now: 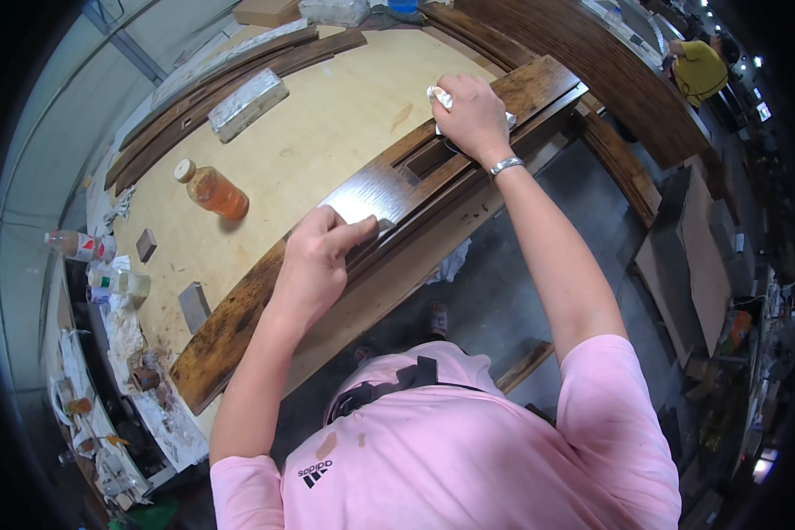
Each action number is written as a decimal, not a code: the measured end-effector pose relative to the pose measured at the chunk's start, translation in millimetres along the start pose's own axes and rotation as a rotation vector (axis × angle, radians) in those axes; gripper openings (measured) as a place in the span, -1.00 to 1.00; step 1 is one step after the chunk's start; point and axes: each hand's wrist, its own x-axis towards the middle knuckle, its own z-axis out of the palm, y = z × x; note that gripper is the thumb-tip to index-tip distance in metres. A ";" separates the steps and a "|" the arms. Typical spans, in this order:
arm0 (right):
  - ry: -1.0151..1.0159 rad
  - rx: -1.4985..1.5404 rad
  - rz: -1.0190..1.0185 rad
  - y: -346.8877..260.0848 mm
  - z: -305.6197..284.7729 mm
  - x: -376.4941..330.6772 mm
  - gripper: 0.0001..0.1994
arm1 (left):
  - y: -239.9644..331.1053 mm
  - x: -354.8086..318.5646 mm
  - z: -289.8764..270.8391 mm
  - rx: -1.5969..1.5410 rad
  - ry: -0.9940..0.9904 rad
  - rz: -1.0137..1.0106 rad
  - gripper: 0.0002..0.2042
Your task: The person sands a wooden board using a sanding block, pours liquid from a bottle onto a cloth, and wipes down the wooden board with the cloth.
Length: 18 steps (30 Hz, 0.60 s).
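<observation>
Pink short-sleeved shirt (503,442), 2 brownish patches (327,444), black strap (397,387); silver right-wrist bracelet (506,165).

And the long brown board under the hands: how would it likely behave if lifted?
The board is probably stiff, as it looks like solid wood. It may feel heavy and awkward, since it reaches well past both the left hand and the right hand. Its shiny patch suggests a smooth, possibly slippery face.

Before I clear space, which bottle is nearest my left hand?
The amber-filled bottle on the pale tabletop; the clear bottles by its left edge are farther off.
</observation>
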 end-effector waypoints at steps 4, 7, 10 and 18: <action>-0.038 0.001 0.002 -1.3 -0.4 0.8 -0.83 | -12.5 12.1 15.6 -0.019 0.119 0.048 -0.58; 0.002 0.011 -0.035 -8.5 -0.6 -0.2 -0.84 | -10.1 31.4 24.5 0.071 0.130 0.104 -0.58; 0.009 0.001 -0.010 0.9 -4.2 -3.2 -0.84 | -4.5 28.2 25.2 0.039 0.040 0.093 -0.58; 0.032 0.039 -0.038 -1.0 -1.8 0.0 -0.83 | -14.3 23.0 11.7 0.075 0.083 0.106 -0.57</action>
